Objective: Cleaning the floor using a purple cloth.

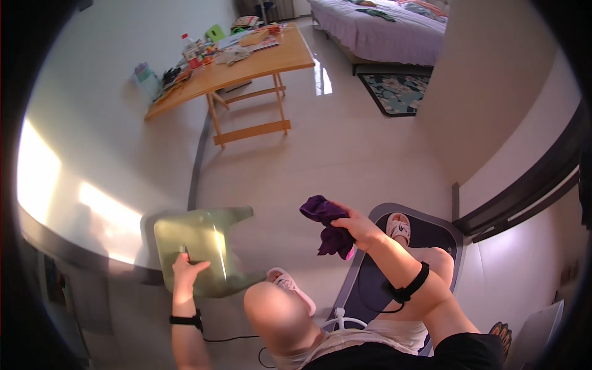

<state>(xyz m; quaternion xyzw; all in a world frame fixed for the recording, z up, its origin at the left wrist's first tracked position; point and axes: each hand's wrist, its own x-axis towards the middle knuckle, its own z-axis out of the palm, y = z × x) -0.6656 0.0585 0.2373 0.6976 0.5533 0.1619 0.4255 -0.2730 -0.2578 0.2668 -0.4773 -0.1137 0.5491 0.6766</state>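
Observation:
A pale green plastic stool (213,237) is tipped sideways at the left, its seat towards me and its legs pointing right. My left hand (189,271) grips the stool near the middle of the seat, thumb spread over the surface; some fingertips are hidden. In front of me, my right hand (359,227) is closed around a crumpled dark purple cloth (325,216), which hangs in folds to both sides of the fingers. A small bright pink patch (350,253) shows by the cloth's lower edge.
A folding wooden table (265,71) crowded with small items stands against the left wall. Beyond are a bed (382,34) with a lilac cover and a floral mat (398,92). Under my slippered foot lies a dark grey mat (370,280). A dark door frame (524,185) is at the right.

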